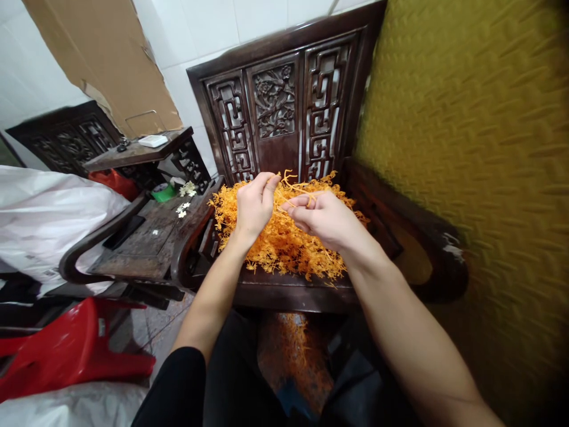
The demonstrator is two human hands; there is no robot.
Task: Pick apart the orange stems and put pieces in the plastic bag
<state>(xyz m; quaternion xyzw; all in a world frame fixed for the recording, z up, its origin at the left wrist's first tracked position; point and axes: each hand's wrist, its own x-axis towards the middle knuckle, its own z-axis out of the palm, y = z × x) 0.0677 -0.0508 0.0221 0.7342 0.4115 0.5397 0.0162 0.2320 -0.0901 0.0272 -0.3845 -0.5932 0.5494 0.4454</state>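
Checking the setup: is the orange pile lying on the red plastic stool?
No, the orange pile lies on the dark wooden chair seat; the red stool stands apart.

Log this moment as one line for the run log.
left hand: pinching orange sprigs | right hand: pinching a strand | pile: on carved wooden chair seat | red stool: floor, left

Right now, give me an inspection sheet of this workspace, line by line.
Surface: dark carved wooden chair seat, bearing the pile.
Job's things: heap of orange sprigs on the seat; more orange bits below the seat edge.
Clutter: small white flowers, green item and white box on the side table; red plastic stool; white bag.
Grippers: left hand and right hand each pinch orange strands above the heap.
Cables: nothing seen.
Surroundings: white tiled wall, cardboard sheet, yellow textured panel on the right.
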